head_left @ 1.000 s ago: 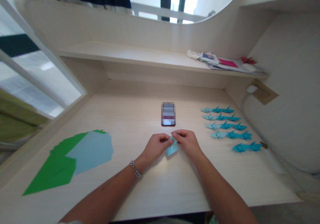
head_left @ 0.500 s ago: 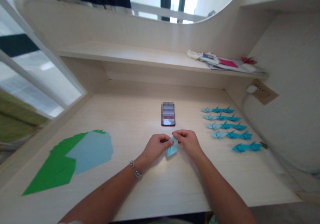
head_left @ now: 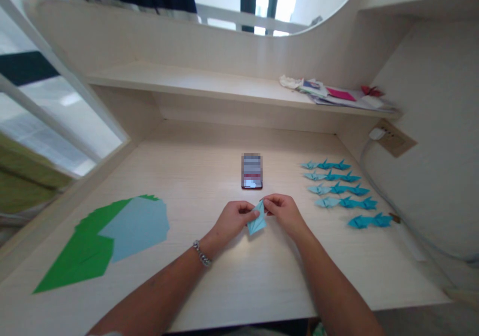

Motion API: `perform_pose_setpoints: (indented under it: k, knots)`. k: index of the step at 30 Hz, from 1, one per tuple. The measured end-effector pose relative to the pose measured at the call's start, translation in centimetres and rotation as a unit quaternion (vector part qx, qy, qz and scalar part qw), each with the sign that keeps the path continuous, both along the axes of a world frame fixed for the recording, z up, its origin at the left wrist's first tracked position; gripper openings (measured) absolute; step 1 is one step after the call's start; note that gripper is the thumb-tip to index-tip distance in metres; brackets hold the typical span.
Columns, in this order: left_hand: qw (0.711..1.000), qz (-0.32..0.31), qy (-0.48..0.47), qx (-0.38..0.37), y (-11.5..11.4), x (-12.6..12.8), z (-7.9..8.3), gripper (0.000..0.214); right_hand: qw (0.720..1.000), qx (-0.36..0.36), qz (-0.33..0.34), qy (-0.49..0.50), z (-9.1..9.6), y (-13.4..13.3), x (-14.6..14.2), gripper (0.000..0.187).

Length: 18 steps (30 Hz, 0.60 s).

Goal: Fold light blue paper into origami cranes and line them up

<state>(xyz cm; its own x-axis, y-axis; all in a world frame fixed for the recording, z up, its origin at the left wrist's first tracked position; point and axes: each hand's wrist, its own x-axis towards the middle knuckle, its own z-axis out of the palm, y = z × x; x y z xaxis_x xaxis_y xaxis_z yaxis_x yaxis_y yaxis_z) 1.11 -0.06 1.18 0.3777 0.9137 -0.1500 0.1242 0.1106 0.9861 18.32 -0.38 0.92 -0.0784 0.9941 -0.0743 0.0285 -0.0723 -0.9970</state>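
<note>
Between my hands is a small folded piece of light blue origami paper (head_left: 257, 222), diamond-like in shape with crease lines on it. My left hand (head_left: 236, 219) pinches its left side between thumb and fingers. At the paper's upper right edge, my right hand (head_left: 281, 209) has thumb and forefinger closed on the tip. Just beyond the hands a phone (head_left: 252, 171) lies flat with its screen lit and blurred. To the right, several rows of folded paper cranes (head_left: 339, 189) in pale and deeper blue stand on the desk.
Fanned green paper sheets (head_left: 82, 256) and light blue sheets (head_left: 140, 226) lie at the left of the desk (head_left: 194, 161). A shelf (head_left: 209, 84) with papers (head_left: 325, 94) runs across the back. A plug and cable (head_left: 368, 161) hang along the right wall.
My right hand's fingertips have shifted slightly right along the paper's top edge, and more of the paper's upper tip shows. My left hand has stayed in place.
</note>
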Motion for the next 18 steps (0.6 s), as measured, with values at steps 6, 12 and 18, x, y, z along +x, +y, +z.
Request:
perform_pose_setpoints:
  k: [6, 12, 18]
  knots:
    - [1.000, 0.005, -0.003, -0.010, -0.2, 0.0, 0.3, 0.022, 0.998, 0.024, -0.026, -0.046, 0.0, -0.1, -0.2, 0.023]
    - [1.000, -0.003, -0.005, -0.017, -0.1, -0.1, 0.2, 0.024, 1.000, 0.012, -0.015, -0.015, 0.6, -0.5, -0.4, 0.028]
    - [1.000, -0.008, -0.006, -0.012, -0.1, 0.0, 0.2, 0.023, 0.997, 0.023, -0.038, -0.059, 1.0, -0.6, -0.5, 0.019]
